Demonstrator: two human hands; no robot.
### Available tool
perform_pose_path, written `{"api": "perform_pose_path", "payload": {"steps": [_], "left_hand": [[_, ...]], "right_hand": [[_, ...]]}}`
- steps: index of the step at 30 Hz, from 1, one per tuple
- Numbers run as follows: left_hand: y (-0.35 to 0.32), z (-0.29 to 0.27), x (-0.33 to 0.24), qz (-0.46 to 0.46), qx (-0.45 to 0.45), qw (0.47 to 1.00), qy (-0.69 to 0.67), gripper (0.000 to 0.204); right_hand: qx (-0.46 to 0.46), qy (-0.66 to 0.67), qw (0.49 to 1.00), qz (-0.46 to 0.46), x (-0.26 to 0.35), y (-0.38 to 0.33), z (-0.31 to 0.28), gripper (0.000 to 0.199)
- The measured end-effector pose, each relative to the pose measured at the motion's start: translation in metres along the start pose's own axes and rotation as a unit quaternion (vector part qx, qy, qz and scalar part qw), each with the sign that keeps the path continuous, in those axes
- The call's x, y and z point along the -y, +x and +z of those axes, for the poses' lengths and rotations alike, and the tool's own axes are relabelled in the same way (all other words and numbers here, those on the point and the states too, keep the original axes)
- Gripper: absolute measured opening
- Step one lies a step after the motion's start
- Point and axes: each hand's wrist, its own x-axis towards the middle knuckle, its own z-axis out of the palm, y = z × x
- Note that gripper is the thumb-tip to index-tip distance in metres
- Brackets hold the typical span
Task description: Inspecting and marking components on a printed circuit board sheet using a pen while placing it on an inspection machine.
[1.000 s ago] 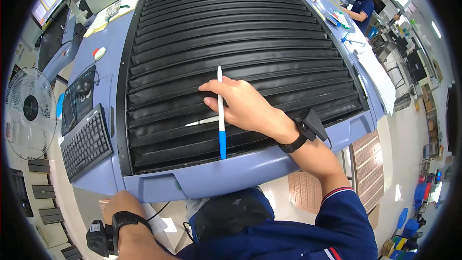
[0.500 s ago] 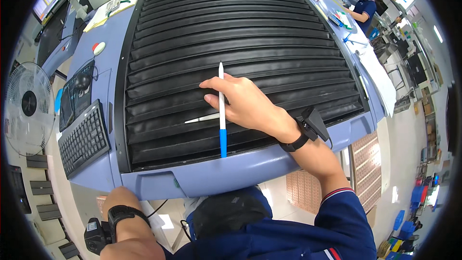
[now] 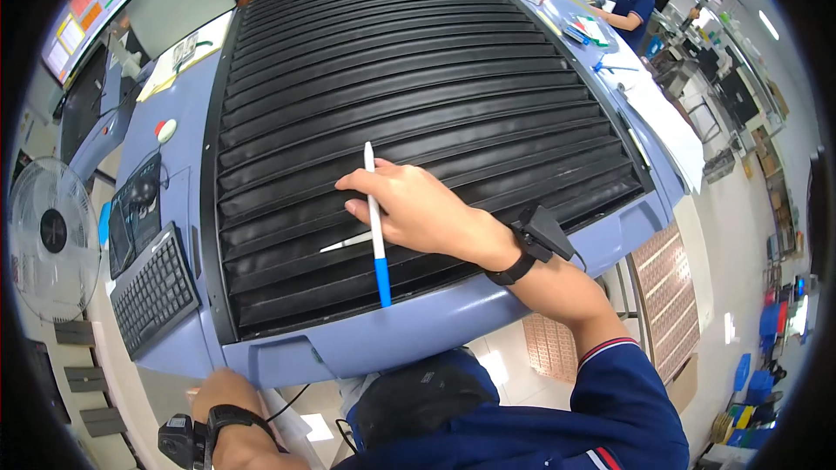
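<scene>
The right hand (image 3: 418,209) rests on the black ribbed cover (image 3: 418,78) of a large blue machine, with its fingers (image 3: 361,183) closed on two slim tools at once: a white pen with a blue end (image 3: 374,226) that runs from about 12 o'clock to 6 o'clock through the grip, and a thin white stick (image 3: 347,242) that pokes out toward 8 o'clock, its tip lying on a ridge of the cover. The left hand (image 3: 213,400) hangs low at 7 o'clock of the view, below the machine's blue front edge (image 3: 392,339); whether its fingers are apart or together cannot be told, since only its back and wrist show.

Holding two tools in one grip is the weak point: either could twist loose as the fingers shift, and a dropped stick would likely roll down the sloped ridges toward the front edge or lodge in a groove between slats. The pen's long upper end also stands clear of the hand and could catch on a ridge. At 9 o'clock a keyboard (image 3: 152,292) sits on the tabletop, well apart from the hand
</scene>
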Motion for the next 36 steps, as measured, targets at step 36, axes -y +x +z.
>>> {"api": "perform_pose_path", "payload": {"steps": [36], "left_hand": [[-0.057, -0.143, 0.100, -0.213, -0.246, 0.776, 0.540, 0.067]], "right_hand": [[-0.146, 0.009, 0.987, 0.060, -0.046, 0.011, -0.029, 0.028]]}}
